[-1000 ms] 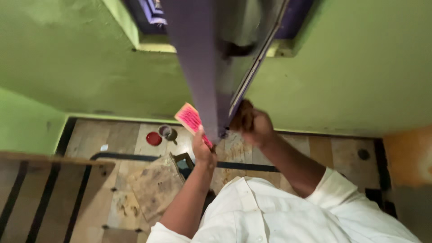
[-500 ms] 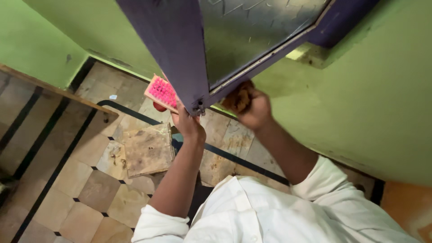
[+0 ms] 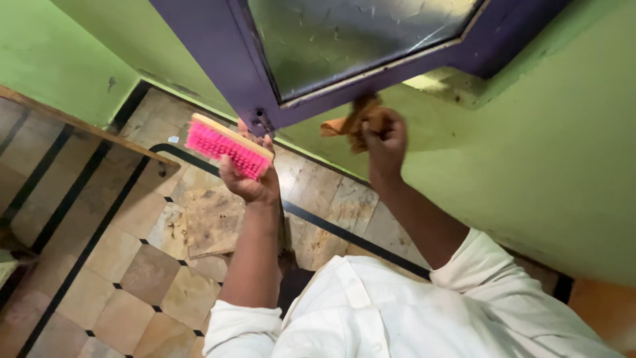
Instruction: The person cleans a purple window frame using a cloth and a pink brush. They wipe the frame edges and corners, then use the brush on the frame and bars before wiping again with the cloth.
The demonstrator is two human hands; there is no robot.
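Two hands are up at the purple window frame (image 3: 218, 46): I see my left hand (image 3: 248, 179) clamped on a pink-bristled brush (image 3: 227, 146), my right hand (image 3: 384, 142) gripping a brown rag (image 3: 351, 119) against the frame's lower edge.

Tiled floor (image 3: 132, 265) (bearing board (image 3: 212, 222)).

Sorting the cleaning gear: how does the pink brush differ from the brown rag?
The scrub brush is rigid, with a pale wooden back and bright pink bristles; the brown rag is soft and crumpled. The left hand holds the brush clear of the purple window frame; the right hand presses the rag against it. Each is held in one hand.
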